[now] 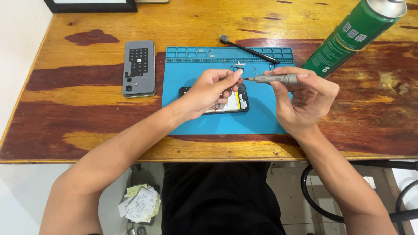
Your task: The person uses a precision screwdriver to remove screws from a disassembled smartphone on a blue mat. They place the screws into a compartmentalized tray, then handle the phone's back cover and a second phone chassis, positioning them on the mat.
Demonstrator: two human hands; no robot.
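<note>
Opened phone (237, 101) lying flat on the blue repair mat (261, 117), mostly under my left hand (209, 91) pinching something tiny at the tip, right hand (305, 102) gripping a grey screwdriver (274, 78), brush tool (248, 48) further back, grey back cover (139, 68) off left, green can (357, 35) far right

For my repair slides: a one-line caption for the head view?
Left hand pinches the tip of a grey screwdriver held by the right hand above an opened phone.

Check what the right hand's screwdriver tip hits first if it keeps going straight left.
The right hand holds the grey screwdriver level, tip pointing left. First in line are the left hand's fingertips, almost touching; depth is unclear.
</note>
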